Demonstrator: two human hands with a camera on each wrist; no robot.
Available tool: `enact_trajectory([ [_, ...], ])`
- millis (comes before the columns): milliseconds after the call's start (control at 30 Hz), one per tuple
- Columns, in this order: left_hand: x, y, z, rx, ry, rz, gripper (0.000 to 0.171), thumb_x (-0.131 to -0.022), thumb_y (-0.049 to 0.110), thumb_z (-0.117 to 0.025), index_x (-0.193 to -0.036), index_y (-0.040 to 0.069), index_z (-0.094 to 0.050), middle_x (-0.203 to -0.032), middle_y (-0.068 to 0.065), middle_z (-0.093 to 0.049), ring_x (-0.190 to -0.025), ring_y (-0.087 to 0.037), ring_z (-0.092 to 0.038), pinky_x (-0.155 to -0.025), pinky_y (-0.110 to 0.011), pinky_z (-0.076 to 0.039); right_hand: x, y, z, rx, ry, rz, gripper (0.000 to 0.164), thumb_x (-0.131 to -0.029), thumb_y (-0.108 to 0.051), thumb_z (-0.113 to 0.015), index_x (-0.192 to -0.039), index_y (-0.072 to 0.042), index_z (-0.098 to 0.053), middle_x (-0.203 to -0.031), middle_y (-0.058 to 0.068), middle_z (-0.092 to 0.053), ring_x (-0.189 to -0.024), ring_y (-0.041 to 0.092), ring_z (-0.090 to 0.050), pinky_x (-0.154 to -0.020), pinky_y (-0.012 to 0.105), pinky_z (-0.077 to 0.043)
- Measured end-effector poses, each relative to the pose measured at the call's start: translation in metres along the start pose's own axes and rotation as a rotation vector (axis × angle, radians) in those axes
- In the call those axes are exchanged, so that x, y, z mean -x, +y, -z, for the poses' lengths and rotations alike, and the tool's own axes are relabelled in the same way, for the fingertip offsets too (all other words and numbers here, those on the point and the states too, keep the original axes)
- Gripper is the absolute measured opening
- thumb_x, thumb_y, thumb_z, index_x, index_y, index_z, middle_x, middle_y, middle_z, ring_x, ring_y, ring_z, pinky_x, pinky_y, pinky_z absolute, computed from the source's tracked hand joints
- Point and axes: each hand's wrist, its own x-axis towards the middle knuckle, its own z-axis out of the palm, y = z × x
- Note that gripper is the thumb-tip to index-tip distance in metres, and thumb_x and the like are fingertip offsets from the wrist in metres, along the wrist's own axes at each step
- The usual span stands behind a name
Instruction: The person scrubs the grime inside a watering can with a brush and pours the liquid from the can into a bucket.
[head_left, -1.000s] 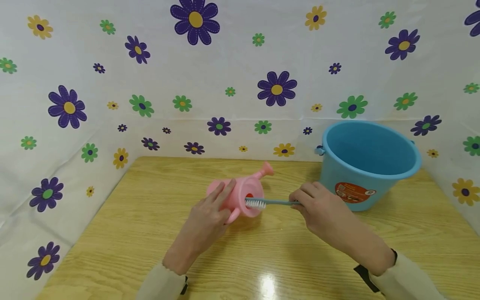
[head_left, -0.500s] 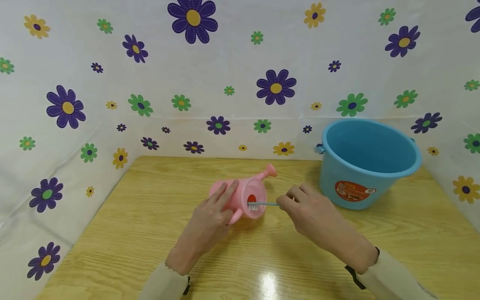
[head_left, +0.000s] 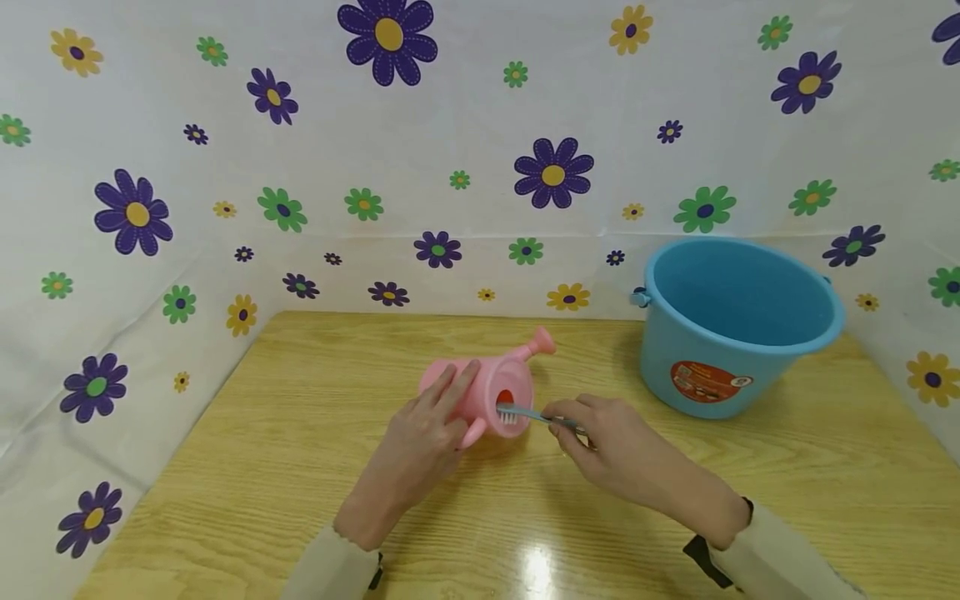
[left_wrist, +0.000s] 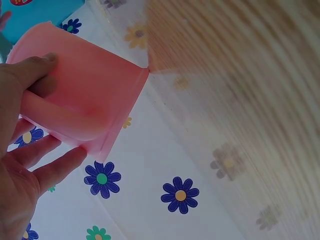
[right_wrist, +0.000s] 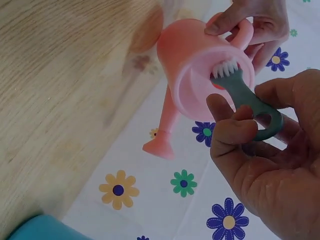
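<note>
A pink watering can [head_left: 474,390] lies on its side on the table, its open mouth facing right. My left hand [head_left: 420,437] grips it by the handle side. In the left wrist view the thumb lies over the can body [left_wrist: 90,75] and the other fingers sit below. Between thumb and fingers, my right hand [head_left: 611,442] pinches a grey-green brush [right_wrist: 247,95] with white bristles. The brush head is inside the can's mouth, bristles pointing down in the head view. Something red shows inside the can, partly hidden by the brush.
To the right on the wooden table [head_left: 300,400] stands a large light-blue bucket [head_left: 697,350] with a red label. White cloth [head_left: 465,108] printed with flowers covers the walls behind and at both sides.
My right hand has moved left and lower, and the brush head has gone further into the can's mouth. The brush handle now slants down to the right. My left hand stays nearly still.
</note>
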Motion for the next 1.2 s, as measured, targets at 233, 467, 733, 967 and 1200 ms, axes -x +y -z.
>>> enact_trajectory([
  [233,0.001,-0.001,0.0,0.027,0.03,0.008,0.03,-0.077,0.008,-0.088,-0.062,0.007,-0.061,-0.147,-0.02,-0.058,-0.123,-0.044,-0.066,-0.083,-0.047,-0.065,0.003,-0.001,0.0,0.039,0.051,0.058,0.013,-0.088,-0.003,-0.074,-0.096,-0.012,-0.068,-0.081,-0.006,-0.07,-0.07,0.002,-0.06,-0.061,0.017,-0.052],
  [467,0.0,-0.002,-0.001,0.04,0.032,0.018,0.033,-0.076,0.01,-0.089,-0.061,0.008,-0.06,-0.147,-0.02,-0.058,-0.123,-0.043,-0.066,-0.083,-0.046,-0.065,0.001,0.004,-0.002,0.172,0.12,0.216,0.019,-0.08,-0.002,-0.084,-0.094,-0.009,-0.073,-0.085,0.0,-0.075,-0.072,0.006,-0.067,-0.062,0.016,-0.057],
  [733,-0.002,-0.002,0.0,0.02,0.04,-0.011,0.018,-0.075,0.012,-0.091,-0.075,0.013,-0.072,-0.146,-0.02,-0.059,-0.123,-0.043,-0.065,-0.085,-0.048,-0.064,-0.014,0.001,0.002,0.076,0.075,0.163,0.012,-0.086,-0.001,-0.078,-0.098,-0.006,-0.079,-0.078,-0.001,-0.074,-0.062,-0.001,-0.053,-0.053,0.011,-0.045],
  [967,-0.004,0.001,0.001,0.026,0.026,-0.01,0.018,-0.077,0.015,-0.091,-0.091,0.019,-0.081,-0.147,-0.019,-0.058,-0.126,-0.043,-0.064,-0.082,-0.047,-0.065,-0.028,0.003,-0.011,0.018,-0.017,0.091,0.008,-0.09,-0.005,-0.075,-0.097,-0.006,-0.078,-0.079,0.0,-0.074,-0.064,0.0,-0.053,-0.055,0.011,-0.046],
  [1200,-0.004,0.002,0.002,0.011,-0.009,-0.007,0.024,-0.079,0.014,-0.089,-0.1,0.02,-0.081,-0.148,-0.018,-0.057,-0.127,-0.043,-0.063,-0.087,-0.049,-0.063,-0.027,0.001,-0.017,0.03,-0.061,0.073,0.011,-0.09,-0.005,-0.072,-0.101,-0.005,-0.075,-0.089,0.005,-0.076,-0.061,0.003,-0.053,-0.053,0.011,-0.046],
])
